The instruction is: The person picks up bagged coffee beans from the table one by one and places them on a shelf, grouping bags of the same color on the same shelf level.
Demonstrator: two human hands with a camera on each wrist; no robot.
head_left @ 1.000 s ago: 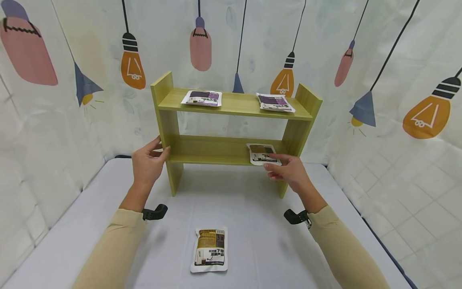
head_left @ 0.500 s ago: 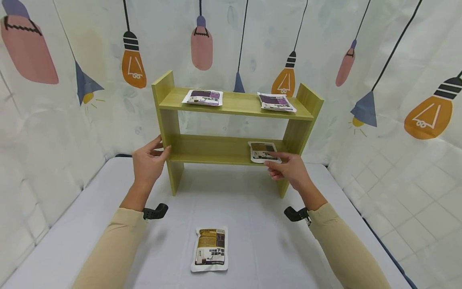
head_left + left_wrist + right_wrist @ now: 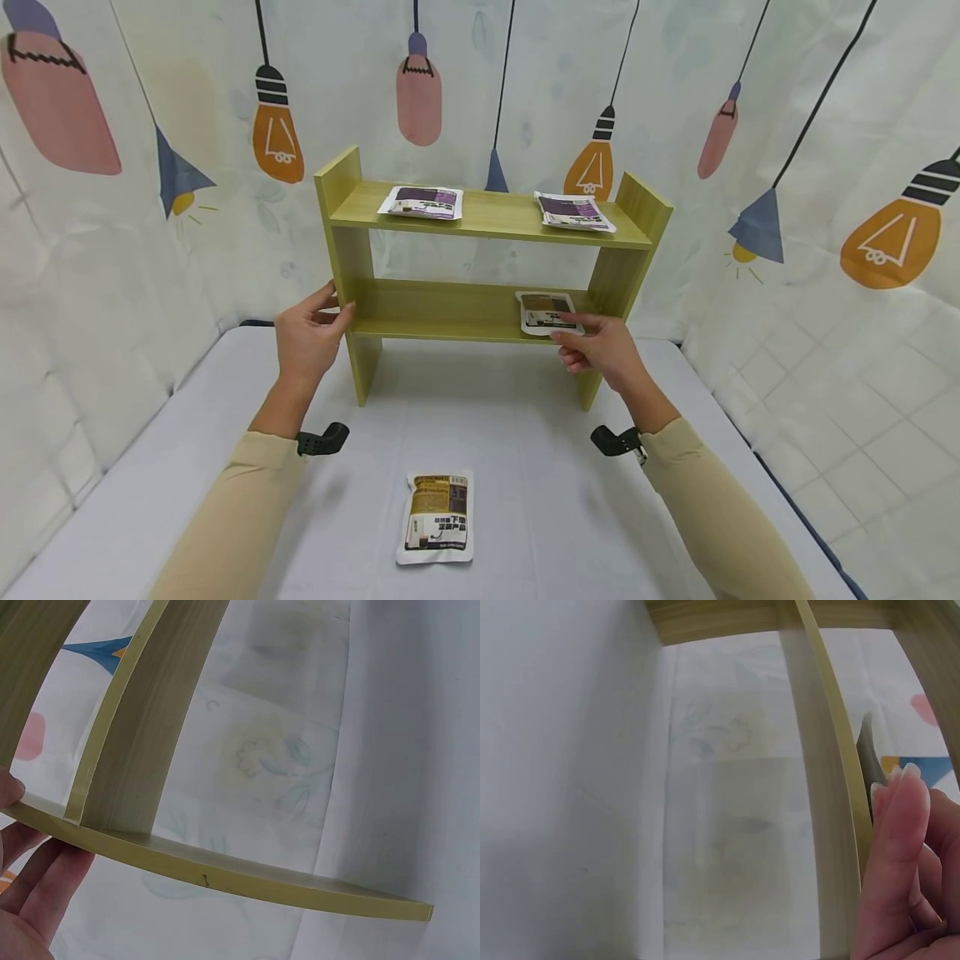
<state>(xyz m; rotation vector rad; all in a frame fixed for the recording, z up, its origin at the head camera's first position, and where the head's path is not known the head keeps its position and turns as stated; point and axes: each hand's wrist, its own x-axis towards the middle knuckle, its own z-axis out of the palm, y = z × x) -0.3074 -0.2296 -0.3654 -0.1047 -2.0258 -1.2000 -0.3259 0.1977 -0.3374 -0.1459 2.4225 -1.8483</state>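
Observation:
My left hand (image 3: 307, 337) grips the left side panel of a yellow-green two-tier wooden shelf (image 3: 450, 333); in the left wrist view the thumb is on one side of the panel (image 3: 225, 875) and the fingers on the other. At the lower board's right end, my right hand (image 3: 603, 346) pinches the front corner of a white-edged pouch with a brown label (image 3: 542, 310), which lies flat there. Only a grey edge of that pouch (image 3: 868, 754) shows in the right wrist view, beyond the fingertips.
Two purple-labelled pouches lie on the top board, one on the left (image 3: 422, 202) and one on the right (image 3: 573, 212). Another brown-labelled pouch (image 3: 437, 517) lies on the white table (image 3: 517, 467) in front of the shelf. A patterned wall covering (image 3: 480, 108) hangs behind.
The pouch in my right hand has slid slightly back on the lower board, so its front edge no longer overhangs as much. My left hand stays on the panel.

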